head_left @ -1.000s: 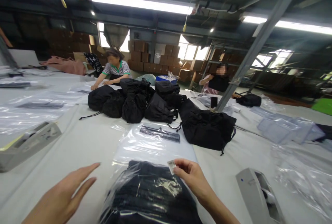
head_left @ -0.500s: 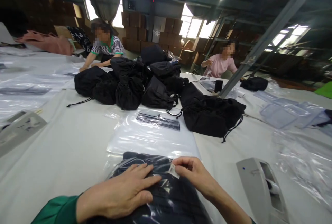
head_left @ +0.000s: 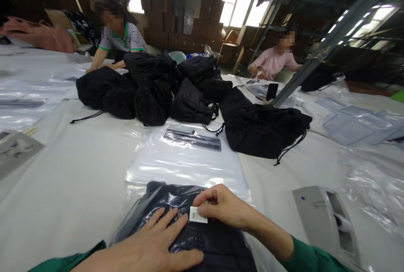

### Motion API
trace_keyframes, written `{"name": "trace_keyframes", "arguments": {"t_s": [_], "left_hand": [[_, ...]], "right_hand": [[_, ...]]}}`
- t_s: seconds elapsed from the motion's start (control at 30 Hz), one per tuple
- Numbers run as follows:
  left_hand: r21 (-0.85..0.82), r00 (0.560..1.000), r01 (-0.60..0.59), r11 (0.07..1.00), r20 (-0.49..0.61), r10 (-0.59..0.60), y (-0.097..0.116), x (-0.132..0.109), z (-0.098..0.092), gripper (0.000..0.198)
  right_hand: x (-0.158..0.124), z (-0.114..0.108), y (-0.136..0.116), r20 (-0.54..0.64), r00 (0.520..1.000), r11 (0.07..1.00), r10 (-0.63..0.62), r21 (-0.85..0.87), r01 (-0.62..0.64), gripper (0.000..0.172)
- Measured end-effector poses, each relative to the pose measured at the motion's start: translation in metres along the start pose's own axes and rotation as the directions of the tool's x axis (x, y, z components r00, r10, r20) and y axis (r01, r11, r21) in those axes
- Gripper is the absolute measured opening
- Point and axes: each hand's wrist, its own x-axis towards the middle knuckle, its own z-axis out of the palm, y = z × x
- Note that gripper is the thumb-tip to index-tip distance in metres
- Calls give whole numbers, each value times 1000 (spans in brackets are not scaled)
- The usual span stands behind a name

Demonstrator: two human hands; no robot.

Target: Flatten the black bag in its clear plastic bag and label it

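A dark folded item in a clear plastic bag point(head_left: 217, 242) lies at the bottom centre of the head view. My left hand point(head_left: 154, 244) rests flat on it, fingers spread. Thumb and fingers of my right hand point(head_left: 225, 209) pinch a small white label point(head_left: 198, 215) with printed marks, held against the bag's upper part. The label sits just right of my left fingertips. Beyond the bag lies a stack of flat clear plastic bags point(head_left: 186, 162) with a dark printed strip.
Black drawstring bags point(head_left: 154, 99) are heaped behind the stack, another black bag point(head_left: 265, 131) right of them. Grey dispensers stand left point(head_left: 17, 152) and right point(head_left: 328, 225). Crumpled plastic point(head_left: 375, 179) lies far right. Two people point(head_left: 121, 38) point(head_left: 274, 64) are across the table.
My right hand has moved left with the label, which now lies flatter and closer to my left fingers. My left hand sits slightly lower in the view. The camera view has shifted.
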Motion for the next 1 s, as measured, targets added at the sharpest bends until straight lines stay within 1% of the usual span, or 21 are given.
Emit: {"name": "trace_keyframes", "arguments": {"t_s": [0.13, 0.23, 0.3, 0.47, 0.6, 0.7, 0.8, 0.9, 1.0], "left_hand": [[32, 1000, -22, 999, 0, 22, -8, 2, 3, 43], [22, 999, -40, 999, -7, 40, -10, 4, 3, 43], [17, 999, -41, 999, -11, 41, -10, 4, 2, 43], [61, 999, -18, 998, 35, 16, -11, 6, 3, 44], [78, 1000, -10, 997, 20, 9, -11, 7, 3, 48], [91, 999, 48, 995, -2, -49, -11, 8, -1, 55], [66, 995, 97, 993, -24, -95, -13, 13, -6, 60], [9, 998, 50, 999, -38, -49, -20, 20, -6, 61], [10, 999, 35, 999, -4, -35, -25, 24, 0, 63]], "right_hand": [[3, 2, 6, -24, 1000, 997, 14, 74, -12, 29], [4, 3, 12, -35, 999, 994, 2, 105, 2, 28], [5, 4, 15, -47, 999, 996, -4, 91, 8, 24], [7, 6, 15, -80, 997, 999, -4, 34, 7, 21], [7, 9, 16, -112, 994, 1000, -1, 2, 1, 21], [7, 10, 16, -123, 992, 1000, -17, -22, 15, 22], [7, 11, 17, -125, 992, 998, -29, -52, 23, 20], [7, 11, 19, -133, 990, 996, -48, -77, 38, 19], [7, 12, 23, -160, 985, 994, -65, -99, 49, 19]]}}
